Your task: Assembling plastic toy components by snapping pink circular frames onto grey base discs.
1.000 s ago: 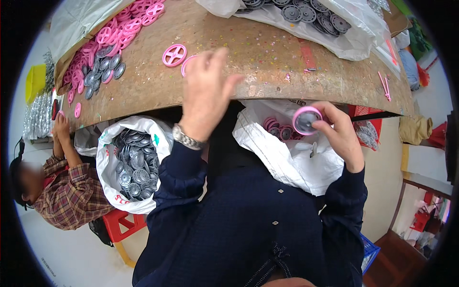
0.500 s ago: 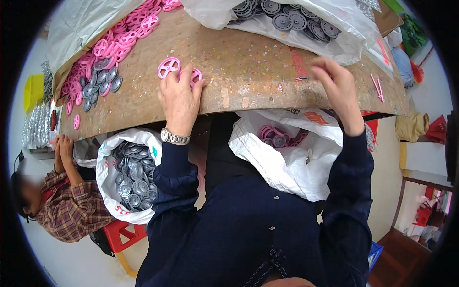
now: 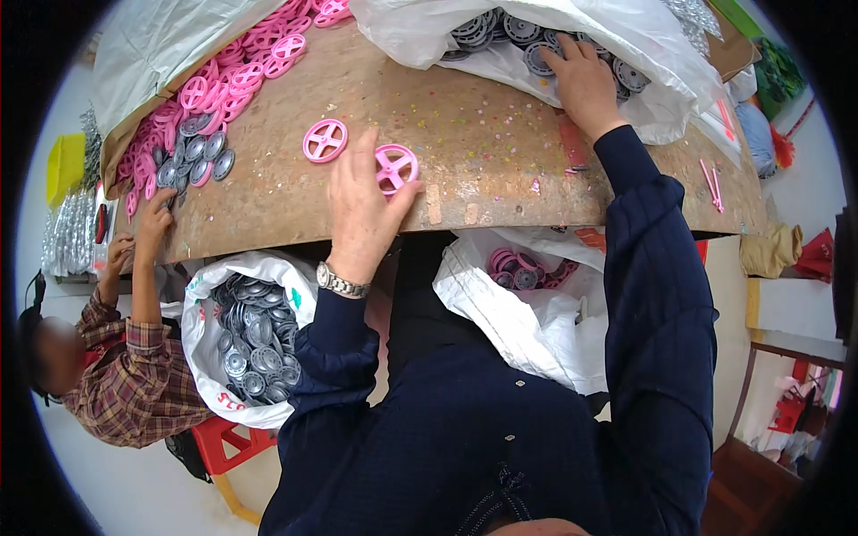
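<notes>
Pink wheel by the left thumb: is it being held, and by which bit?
The left hand spans the pink wheel at its rim, fingers at the left edge, thumb at the lower right; whether it grips or only touches cannot be told.

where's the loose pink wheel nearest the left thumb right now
In the head view, the pink wheel lies just left of centre on the table, near the front edge, right beside the left hand.

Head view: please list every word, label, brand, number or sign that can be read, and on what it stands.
Left white sack: red printed characters and a green mark; not transcribed here.
Right white sack: orange mark, too blurred to read.
Wristwatch: too small to read.
No other text is legible.
</notes>
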The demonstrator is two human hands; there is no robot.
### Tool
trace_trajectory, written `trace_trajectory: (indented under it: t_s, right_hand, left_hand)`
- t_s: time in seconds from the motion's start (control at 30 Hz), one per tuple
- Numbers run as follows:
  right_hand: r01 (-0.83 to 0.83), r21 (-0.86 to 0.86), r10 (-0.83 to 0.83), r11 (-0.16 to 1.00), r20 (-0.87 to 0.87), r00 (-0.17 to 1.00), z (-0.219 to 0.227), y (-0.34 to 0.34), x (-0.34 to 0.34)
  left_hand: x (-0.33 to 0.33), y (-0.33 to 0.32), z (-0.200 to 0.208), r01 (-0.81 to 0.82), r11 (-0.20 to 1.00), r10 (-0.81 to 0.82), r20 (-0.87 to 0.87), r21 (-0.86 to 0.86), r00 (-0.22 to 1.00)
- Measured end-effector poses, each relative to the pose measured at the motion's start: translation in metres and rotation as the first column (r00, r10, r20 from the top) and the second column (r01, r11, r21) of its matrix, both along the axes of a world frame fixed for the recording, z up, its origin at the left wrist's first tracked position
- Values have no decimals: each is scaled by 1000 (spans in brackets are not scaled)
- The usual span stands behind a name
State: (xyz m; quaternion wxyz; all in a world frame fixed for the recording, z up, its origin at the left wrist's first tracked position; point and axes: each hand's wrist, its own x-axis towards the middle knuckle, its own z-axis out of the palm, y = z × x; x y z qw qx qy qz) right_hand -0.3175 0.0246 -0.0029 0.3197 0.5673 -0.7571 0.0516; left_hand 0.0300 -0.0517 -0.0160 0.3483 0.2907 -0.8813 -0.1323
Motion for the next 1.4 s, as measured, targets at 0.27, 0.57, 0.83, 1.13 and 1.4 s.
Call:
trace_trajectory:
  t_s: [0.27, 0.57, 0.83, 1.13, 1.4]
  right_hand:
    - [-85, -88, 86, 993, 16, 996, 4, -2, -15]
    - [-19, -360, 351, 933, 897, 268, 41, 45, 67]
    - [26, -337, 322, 941, 871, -371, 40, 94, 130]
    - [88, -454, 462, 887, 864, -203, 26, 99, 163]
    - [48, -415, 415, 909, 885, -211, 30, 103, 179]
  left_hand:
    - [-21, 16, 3, 224, 970, -203, -180, 99, 962]
    - [-39, 26, -3, 331, 935, -300, -217, 125, 929]
    - [-45, 44, 10, 638, 334, -117, -642, 694, 758]
    - [-42, 56, 17, 793, -263, 22, -818, 550, 574]
    - [-39, 66, 23, 767, -186, -14, -782, 614, 623]
